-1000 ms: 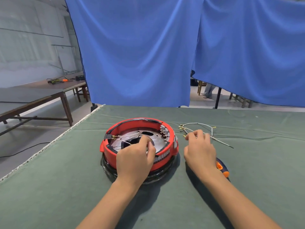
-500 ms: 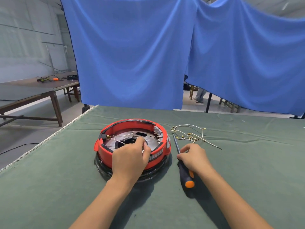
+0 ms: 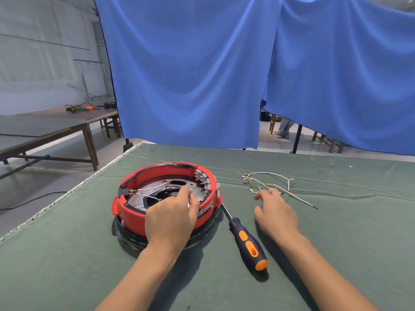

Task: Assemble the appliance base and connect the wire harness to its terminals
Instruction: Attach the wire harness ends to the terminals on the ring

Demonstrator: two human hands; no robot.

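The round red appliance base [image 3: 134,212] sits on a black ring on the green table, with a metal plate and white wires inside. My left hand [image 3: 171,217] rests over its near rim, with thumb and fingertips curled inside and pinching what looks like a white wire end. The loose wire harness [image 3: 267,182], white with gold terminals, lies to the right of the base. My right hand [image 3: 275,213] hovers with relaxed, spread fingers just short of the harness and holds nothing. A screwdriver [image 3: 247,242] with a dark blue and orange handle lies between base and right hand.
The green cloth table [image 3: 67,261] ends in a frayed edge at the left. Blue curtains [image 3: 190,75] hang behind its far edge. Wooden tables [image 3: 45,126] stand at the far left. A person's legs [image 3: 284,129] show under the curtain.
My right hand has laid the screwdriver on the table, let go of it and moved up towards the harness. My left hand stays on the base.
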